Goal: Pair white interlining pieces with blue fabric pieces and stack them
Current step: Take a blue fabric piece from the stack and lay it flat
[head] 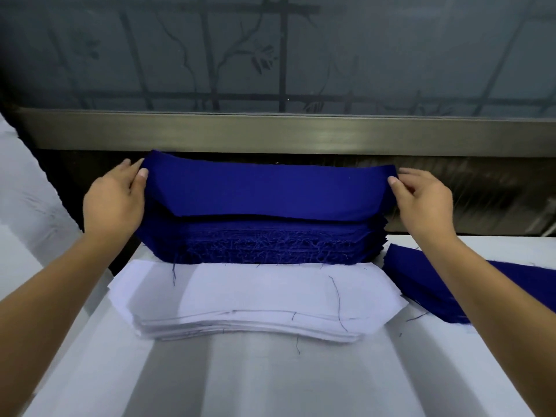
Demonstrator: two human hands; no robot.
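Observation:
A tall stack of blue fabric pieces (270, 245) stands at the far edge of the white table, its frayed edges facing me. The top blue piece (267, 191) is lifted off the stack. My left hand (115, 200) pinches its left corner and my right hand (424, 200) pinches its right corner. In front of the blue stack lies a lower stack of white interlining pieces (255, 299), with loose blue threads on it.
A second pile of blue pieces (421, 284) lies to the right, partly under my right forearm. The white table (270, 380) stretches toward me. Behind the stacks run a metal ledge (301, 133) and a patterned frosted window.

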